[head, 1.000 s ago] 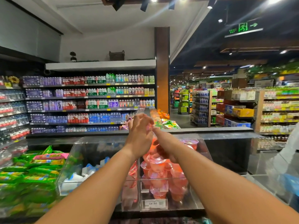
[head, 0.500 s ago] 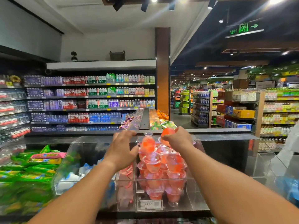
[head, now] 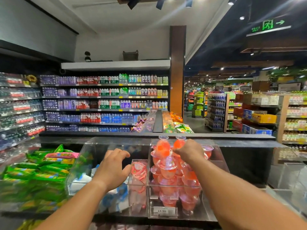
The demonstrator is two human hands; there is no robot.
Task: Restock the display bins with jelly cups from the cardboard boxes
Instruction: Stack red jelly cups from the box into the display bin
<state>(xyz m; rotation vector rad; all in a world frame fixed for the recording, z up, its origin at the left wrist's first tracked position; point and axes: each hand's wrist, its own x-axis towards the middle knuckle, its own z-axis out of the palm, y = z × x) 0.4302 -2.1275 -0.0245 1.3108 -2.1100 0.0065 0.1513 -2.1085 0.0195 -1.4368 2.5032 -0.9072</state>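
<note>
A clear acrylic display bin [head: 221,161] in front of me is heaped with pink-orange jelly cups [head: 167,170]. My right hand [head: 189,151] is over the top of the heap and grips an upside-down jelly cup [head: 179,143]. Another upside-down cup [head: 163,146] stands beside it on the pile. My left hand [head: 113,170] hovers left of the bin with fingers spread and loosely curled, holding nothing, next to a narrow compartment of flat pink packs [head: 138,171]. No cardboard box is in view.
A second clear bin [head: 86,151] with blue-white packs sits to the left, and green snack bags [head: 34,175] lie further left. A price tag [head: 162,211] reads 14.90. A dark counter ledge [head: 232,136] runs behind; drink shelves [head: 104,103] fill the back.
My left hand has drawn back down and to the left, away from the cups. My right hand has lowered onto the top of the heap with a cup. The pile stands higher.
</note>
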